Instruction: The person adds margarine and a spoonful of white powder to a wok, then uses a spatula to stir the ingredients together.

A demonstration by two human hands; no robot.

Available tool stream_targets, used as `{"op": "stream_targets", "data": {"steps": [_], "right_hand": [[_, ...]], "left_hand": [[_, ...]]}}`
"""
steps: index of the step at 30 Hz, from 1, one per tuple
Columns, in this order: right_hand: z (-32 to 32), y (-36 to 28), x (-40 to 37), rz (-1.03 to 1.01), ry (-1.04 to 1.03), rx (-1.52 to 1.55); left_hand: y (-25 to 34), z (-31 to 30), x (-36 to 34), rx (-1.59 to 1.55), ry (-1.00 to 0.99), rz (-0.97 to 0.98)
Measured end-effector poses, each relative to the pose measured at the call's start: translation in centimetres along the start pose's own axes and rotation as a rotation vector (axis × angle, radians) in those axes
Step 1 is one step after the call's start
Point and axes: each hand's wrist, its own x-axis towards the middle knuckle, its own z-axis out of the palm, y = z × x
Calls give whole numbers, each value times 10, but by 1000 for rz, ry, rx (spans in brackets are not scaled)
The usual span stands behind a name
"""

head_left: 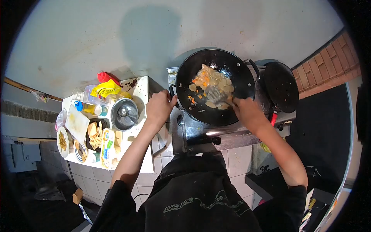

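Observation:
A large black wok [239, 73] sits on the stove, with sliced pale food and orange bits [214, 79] in its middle. My left hand [160, 106] is closed around the wok's left side handle [172, 92]. Over the wok's lower right rim, my right hand [248, 113] grips a spatula, most of its handle hidden by the fingers. The greyish, slotted-looking head of the spatula [217, 95] is blurred and lies in among the food.
Right of the wok stands a black pan [281, 87] with a red handle [274, 118]. A white table [145, 154] at left carries a metal bowl [124, 113], a cutting board [77, 123], a yellow packet [105, 90], bottles and food dishes. The wall rises behind the stove [208, 135].

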Motion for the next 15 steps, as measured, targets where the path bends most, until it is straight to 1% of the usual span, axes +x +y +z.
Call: {"op": "stream_targets", "data": {"steps": [2, 5, 6, 8, 12, 14, 15], "right_hand": [[-8, -1, -11, -49, -55, 161], [3, 14, 5, -70, -8, 149], [0, 10, 3, -70, -3, 150], [-11, -4, -5, 52, 28, 17], [-22, -10, -14, -22, 63, 91], [-24, -24, -12, -36, 3, 94], [-23, -26, -13, -39, 4, 95]], "left_hand": [[0, 1, -2, 2, 22, 23], [1, 5, -2, 22, 50, 27], [2, 4, -2, 24, 53, 31], [0, 2, -5, -10, 72, 75], [4, 0, -8, 31, 108, 93], [4, 1, -10, 2, 164, 55], [-2, 5, -8, 4, 166, 54]]}}
